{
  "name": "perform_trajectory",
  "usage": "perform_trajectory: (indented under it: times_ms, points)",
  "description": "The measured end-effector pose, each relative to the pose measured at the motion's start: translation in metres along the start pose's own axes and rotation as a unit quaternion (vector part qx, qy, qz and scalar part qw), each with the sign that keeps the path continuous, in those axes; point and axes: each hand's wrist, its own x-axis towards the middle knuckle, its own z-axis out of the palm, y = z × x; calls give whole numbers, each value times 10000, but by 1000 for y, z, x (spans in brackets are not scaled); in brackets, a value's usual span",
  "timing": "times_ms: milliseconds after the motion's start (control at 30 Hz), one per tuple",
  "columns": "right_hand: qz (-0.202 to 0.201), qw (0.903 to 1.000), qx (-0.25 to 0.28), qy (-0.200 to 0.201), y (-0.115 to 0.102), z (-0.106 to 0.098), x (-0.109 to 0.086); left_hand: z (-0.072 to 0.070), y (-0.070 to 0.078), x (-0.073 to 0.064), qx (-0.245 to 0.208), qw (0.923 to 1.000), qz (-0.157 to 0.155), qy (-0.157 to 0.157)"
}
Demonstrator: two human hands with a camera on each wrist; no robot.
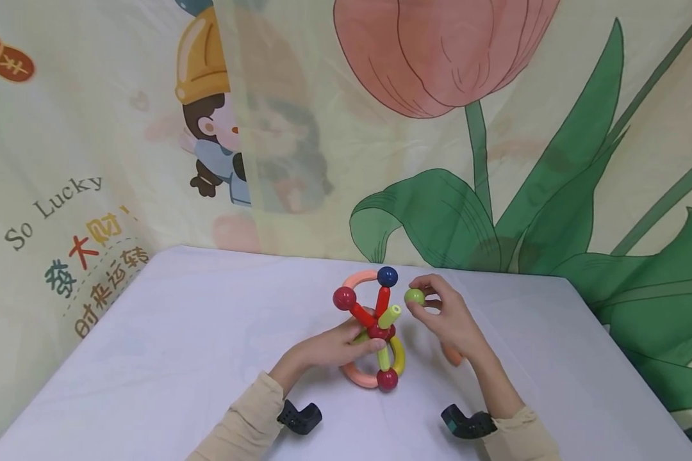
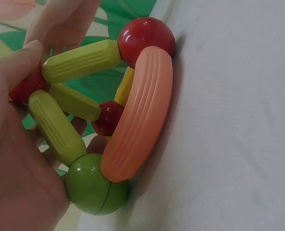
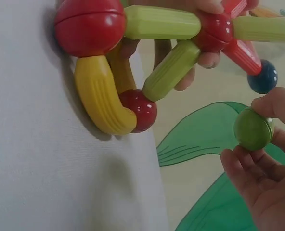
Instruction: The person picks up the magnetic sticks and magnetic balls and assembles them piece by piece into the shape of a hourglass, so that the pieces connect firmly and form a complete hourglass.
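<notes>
My left hand (image 1: pixel 346 342) grips a magnetic stick-and-ball structure (image 2: pixel 65 57) around its central red ball (image 3: pixel 214 32), with the thumb across the front. Its lower part is a ring of curved orange and yellow sticks joined by red and green balls, standing on the table. Straight light green sticks rise from this ring to the central ball. Above, red sticks carry a red ball (image 1: pixel 344 298) and a blue ball (image 1: pixel 387 276), which a curved orange stick links. One light green stick (image 1: pixel 389 315) has a bare end. My right hand (image 1: pixel 446 314) pinches a light green ball (image 3: pixel 253 129) beside it, apart from the structure.
The structure stands on a white-covered table (image 1: pixel 167 358). An orange piece (image 1: pixel 452 354) lies by my right wrist, partly hidden behind it. A printed curtain (image 1: pixel 300 128) hangs along the table's far edge. Black wrist devices (image 1: pixel 300 417) sit at both cuffs.
</notes>
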Motion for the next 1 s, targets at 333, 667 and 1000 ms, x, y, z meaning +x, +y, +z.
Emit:
perform_trajectory:
  times_ms: [333, 667, 1000]
  points:
    - [-104, 9999, 116, 71, -8, -2, -3, -2, 1, -2, -46, 9997, -75, 224]
    - [-343, 9988, 36, 334, -22, -7, -9, 0, 2, 3, -57, 9988, 68, 483]
    - [-692, 9968, 242, 305, -32, -14, -14, 8, 3, 8, -170, 9956, -24, 918]
